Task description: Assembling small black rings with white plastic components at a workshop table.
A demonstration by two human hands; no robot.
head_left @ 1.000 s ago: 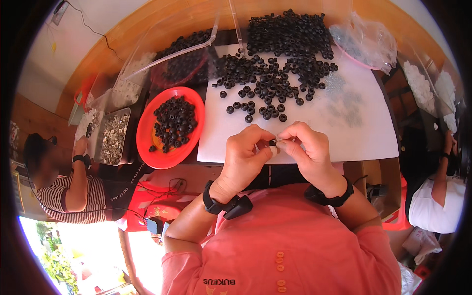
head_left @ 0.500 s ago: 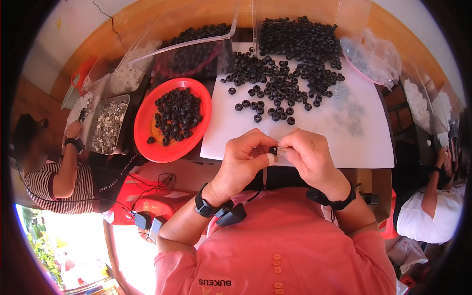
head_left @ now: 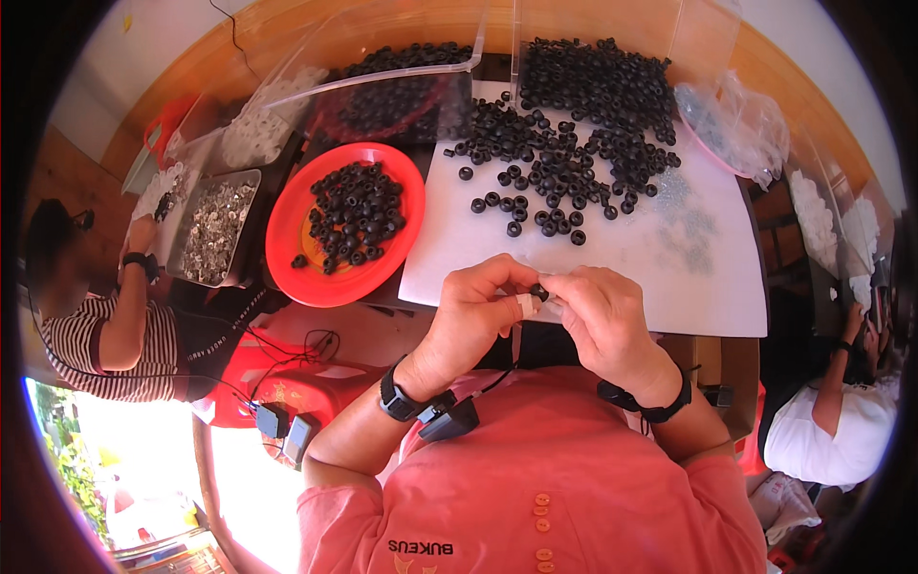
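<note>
A small black round part with a hole, like a bead (head_left: 539,292), is pinched between the thumb and fingers of my left hand (head_left: 470,304). A pale wrap covers that thumb's tip. My right hand (head_left: 604,312) is closed in a pinch right against the black bead; whatever its fingertips hold is too small and hidden to name. Both hands are just over the near edge of a white board (head_left: 612,287). Many loose black beads (head_left: 564,172) lie on the board beyond them. An orange-red plate (head_left: 283,230) with more black beads stands to the left.
A clear bin on its side (head_left: 598,81) spills black beads at the back. Tiny clear bits (head_left: 684,225) lie on the board's right. A metal tray (head_left: 212,230) holds small silvery parts. A plastic bag (head_left: 751,129) sits back right. Other people work at left (head_left: 115,354) and right (head_left: 822,430).
The view has shifted slightly, so the board and plate appear a little displaced. My fingers have turned the black bead a little; both hands remain together.
</note>
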